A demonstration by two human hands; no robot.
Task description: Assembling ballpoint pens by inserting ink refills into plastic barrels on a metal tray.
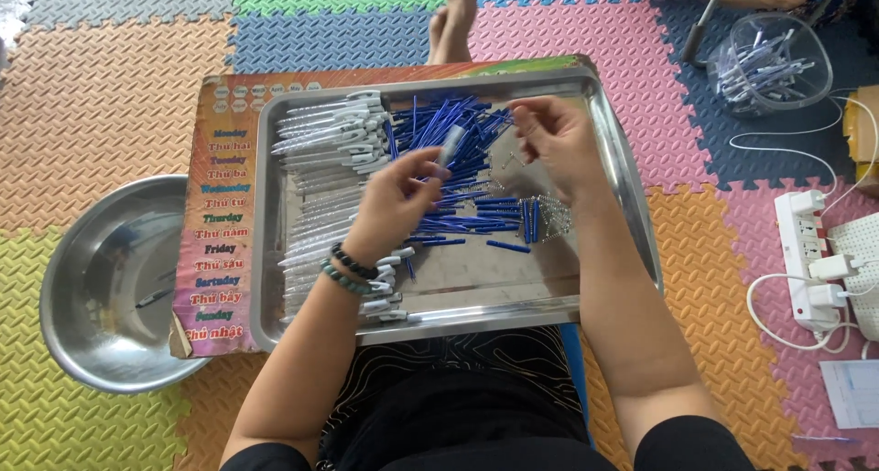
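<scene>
At frame centre, my left hand [396, 201] pinches a pen barrel [450, 145] over the steel tray [623, 160]; my right hand [554, 141], fingers together, holds something too small to tell.

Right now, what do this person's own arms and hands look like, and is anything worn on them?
Both forearms are bare, with short black sleeves showing only at the bottom edge of the view. The left hand has two beaded bracelets at the wrist: a black bead bracelet and a green bead bracelet just below it. The right hand has no bracelet, watch or glove. No rings can be made out on the fingers.
</scene>
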